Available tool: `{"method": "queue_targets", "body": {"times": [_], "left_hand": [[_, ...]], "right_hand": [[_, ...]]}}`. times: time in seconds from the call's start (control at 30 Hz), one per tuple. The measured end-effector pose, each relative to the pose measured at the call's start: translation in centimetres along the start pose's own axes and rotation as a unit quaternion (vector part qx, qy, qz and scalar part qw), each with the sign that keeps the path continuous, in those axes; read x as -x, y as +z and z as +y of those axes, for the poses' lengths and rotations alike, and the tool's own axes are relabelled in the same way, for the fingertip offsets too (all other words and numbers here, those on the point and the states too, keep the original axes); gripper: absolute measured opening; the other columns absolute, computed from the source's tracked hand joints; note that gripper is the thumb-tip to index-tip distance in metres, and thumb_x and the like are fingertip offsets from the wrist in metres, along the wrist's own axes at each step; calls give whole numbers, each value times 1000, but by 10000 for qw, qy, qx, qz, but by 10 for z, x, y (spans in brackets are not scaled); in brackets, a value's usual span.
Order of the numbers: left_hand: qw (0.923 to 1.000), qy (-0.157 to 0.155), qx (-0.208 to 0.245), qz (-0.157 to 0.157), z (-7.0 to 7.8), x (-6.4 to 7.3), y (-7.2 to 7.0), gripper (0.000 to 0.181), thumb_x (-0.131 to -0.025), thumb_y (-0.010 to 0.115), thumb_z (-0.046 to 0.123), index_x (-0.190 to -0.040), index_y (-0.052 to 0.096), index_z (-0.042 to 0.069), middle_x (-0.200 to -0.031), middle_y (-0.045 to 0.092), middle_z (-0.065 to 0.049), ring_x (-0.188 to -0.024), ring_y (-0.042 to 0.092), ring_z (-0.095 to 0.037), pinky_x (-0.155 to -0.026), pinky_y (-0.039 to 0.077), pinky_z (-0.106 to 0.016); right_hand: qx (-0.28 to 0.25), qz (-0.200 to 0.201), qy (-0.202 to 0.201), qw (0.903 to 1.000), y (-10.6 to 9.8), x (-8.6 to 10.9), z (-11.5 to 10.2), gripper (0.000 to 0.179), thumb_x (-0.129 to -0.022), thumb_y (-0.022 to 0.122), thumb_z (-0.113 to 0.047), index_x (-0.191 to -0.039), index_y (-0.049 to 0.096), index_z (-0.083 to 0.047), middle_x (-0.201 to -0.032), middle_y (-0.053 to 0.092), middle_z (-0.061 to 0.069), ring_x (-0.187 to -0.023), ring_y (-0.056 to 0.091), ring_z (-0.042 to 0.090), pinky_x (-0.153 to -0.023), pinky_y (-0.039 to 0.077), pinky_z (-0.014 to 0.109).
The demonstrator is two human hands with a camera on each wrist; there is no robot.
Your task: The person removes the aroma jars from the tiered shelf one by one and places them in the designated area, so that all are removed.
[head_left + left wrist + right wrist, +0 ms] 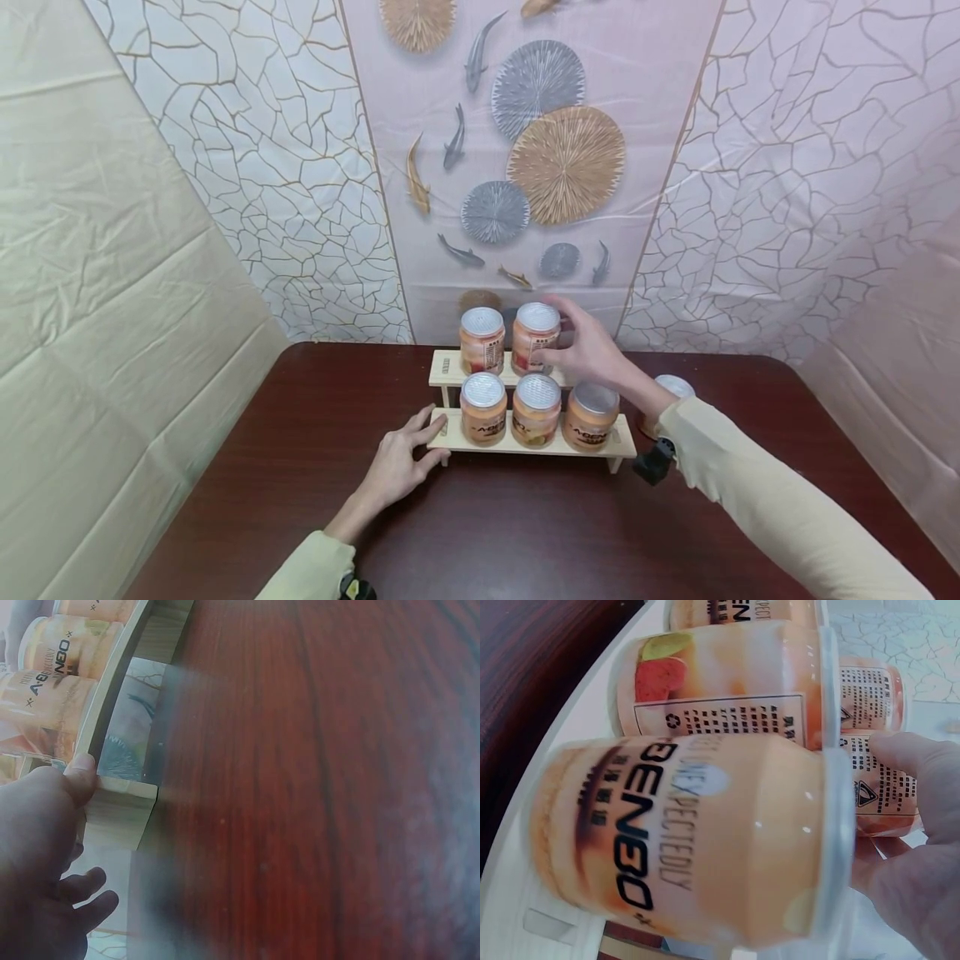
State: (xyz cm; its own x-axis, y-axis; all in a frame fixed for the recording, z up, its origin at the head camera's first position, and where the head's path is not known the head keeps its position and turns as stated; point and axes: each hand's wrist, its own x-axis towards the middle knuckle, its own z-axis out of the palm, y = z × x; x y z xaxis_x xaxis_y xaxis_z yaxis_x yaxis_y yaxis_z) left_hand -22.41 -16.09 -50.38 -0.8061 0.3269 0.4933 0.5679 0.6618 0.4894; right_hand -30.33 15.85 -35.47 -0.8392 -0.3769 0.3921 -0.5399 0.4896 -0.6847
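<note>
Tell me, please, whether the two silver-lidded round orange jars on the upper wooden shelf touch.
Apart: the head view shows a narrow gap between the left jar and the right jar.

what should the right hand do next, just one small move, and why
Probably ease the right hand off the held jar. That jar's base appears to rest on the upper shelf, about level with the neighbouring jar, and the left hand touches the end of the lower shelf, which may help keep it steady.
</note>
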Motion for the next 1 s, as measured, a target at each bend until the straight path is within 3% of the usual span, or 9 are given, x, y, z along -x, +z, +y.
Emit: {"method": "queue_targets", "body": {"times": [0.43, 0.77, 1.0], "left_hand": [[10000, 37, -11, 0, 0, -2, 0, 51, -85, 82, 18, -130, 67, 1, -139, 53, -27, -118, 58, -43, -91, 49, -54], [10000, 37, -38, -1, -1, -1, 0, 51, -85, 81, 19, -131, 66, 1, -139, 53, -28, -118, 58, -43, -90, 50, -54], [10000, 46, -13, -3, 0, 0, 0, 51, -85, 82, 19, -130, 66, 2, -139, 53, -28, -119, 58, -43, -90, 50, -55]], "right_hand": [[-351, 15, -16, 9994, -20, 2, 1, 84, -77, 84, 4, -148, 39, 0, -132, 52, 23, -110, 59, 44, -88, 53, 50], [-272, 128, 168, 9994, -44, 11, 6, 83, -79, 84, 0, -149, 38, 0, -133, 50, 21, -111, 56, 43, -85, 54, 49], [94, 222, 166, 9996, -60, 21, 10, 83, -78, 86, -4, -148, 40, -1, -131, 52, 20, -109, 57, 41, -82, 55, 48]]}}
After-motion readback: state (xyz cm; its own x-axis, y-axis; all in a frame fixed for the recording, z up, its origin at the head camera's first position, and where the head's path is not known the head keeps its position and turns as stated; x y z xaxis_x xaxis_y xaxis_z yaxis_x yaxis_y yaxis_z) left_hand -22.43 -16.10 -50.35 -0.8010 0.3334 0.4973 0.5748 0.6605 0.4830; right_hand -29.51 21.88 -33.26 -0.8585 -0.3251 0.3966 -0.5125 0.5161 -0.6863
